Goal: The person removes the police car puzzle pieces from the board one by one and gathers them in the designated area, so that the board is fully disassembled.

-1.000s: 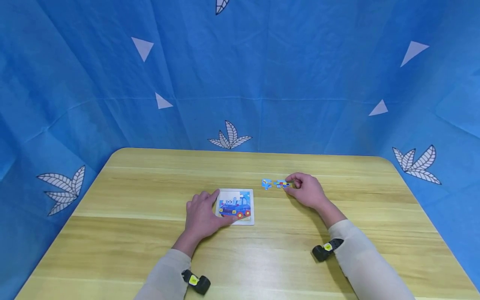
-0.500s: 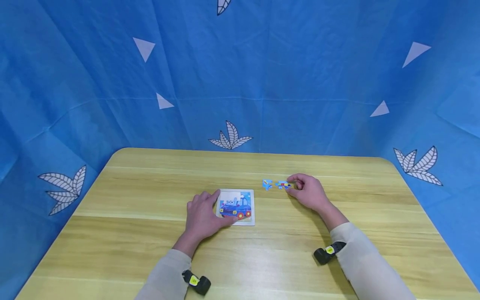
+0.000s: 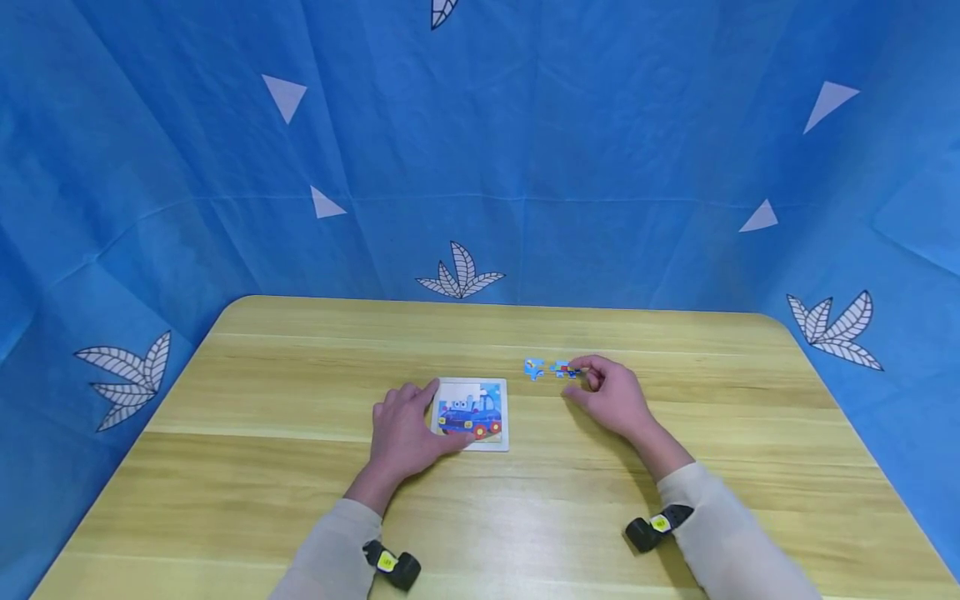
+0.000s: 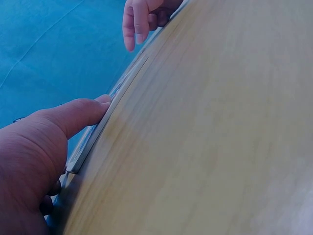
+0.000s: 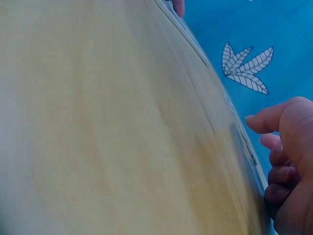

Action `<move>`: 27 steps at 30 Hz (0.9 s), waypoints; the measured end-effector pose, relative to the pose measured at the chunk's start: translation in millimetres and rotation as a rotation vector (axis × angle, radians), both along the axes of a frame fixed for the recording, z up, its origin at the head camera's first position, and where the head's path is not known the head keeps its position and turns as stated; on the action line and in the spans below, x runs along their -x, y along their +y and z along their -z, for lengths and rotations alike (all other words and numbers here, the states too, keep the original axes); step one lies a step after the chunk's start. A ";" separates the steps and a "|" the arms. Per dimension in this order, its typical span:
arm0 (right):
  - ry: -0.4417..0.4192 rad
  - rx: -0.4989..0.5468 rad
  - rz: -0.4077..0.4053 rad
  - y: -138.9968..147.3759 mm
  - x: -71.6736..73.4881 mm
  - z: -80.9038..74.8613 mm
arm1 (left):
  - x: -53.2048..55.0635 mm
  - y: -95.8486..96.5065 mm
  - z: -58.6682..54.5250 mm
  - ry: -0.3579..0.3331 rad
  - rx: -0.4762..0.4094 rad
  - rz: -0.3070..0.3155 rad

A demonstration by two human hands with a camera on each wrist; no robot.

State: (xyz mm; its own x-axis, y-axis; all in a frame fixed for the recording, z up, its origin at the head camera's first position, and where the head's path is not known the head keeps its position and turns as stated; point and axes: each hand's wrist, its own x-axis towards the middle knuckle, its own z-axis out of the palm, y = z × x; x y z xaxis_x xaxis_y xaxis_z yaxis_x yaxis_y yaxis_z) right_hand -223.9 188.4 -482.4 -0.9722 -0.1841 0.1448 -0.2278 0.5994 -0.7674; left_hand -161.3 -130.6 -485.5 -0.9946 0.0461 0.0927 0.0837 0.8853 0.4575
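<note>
A small jigsaw puzzle tray with a white rim and a blue car picture lies on the table, a pale gap at its upper left. My left hand holds it, index fingertip at the far left corner and thumb over the near edge. In the left wrist view the thumb lies on the rim. A colourful puzzle piece lies right of the tray. At its right end is my right hand, forefinger touching it and thumb apart from it. The right wrist view shows the thumb spread from the bent fingers.
Another light blue puzzle piece lies just left of the colourful one. The wooden table ends at a blue curtain with leaf prints behind it. Black wrist cameras are strapped over both sleeves.
My right thumb has moved away from the colourful piece and the right hand has shifted slightly nearer to me. The left hand and tray hold still.
</note>
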 end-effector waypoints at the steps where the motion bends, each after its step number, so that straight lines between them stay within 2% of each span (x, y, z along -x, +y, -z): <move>1: 0.002 0.006 -0.004 -1.3 -1.5 0.3 | -0.1 0.0 -0.1 -0.002 -0.002 -0.002; 7: -0.014 0.048 -0.012 -10.6 -11.1 1.0 | 0.7 -0.2 0.5 -0.007 -0.009 -0.007; 11: -0.007 0.037 -0.015 -17.2 -15.4 1.9 | -0.2 -0.8 0.1 -0.009 -0.004 -0.007; 27: 0.016 0.059 -0.045 -49.1 -25.0 -0.2 | -0.7 0.0 -2.0 -0.018 -0.002 -0.005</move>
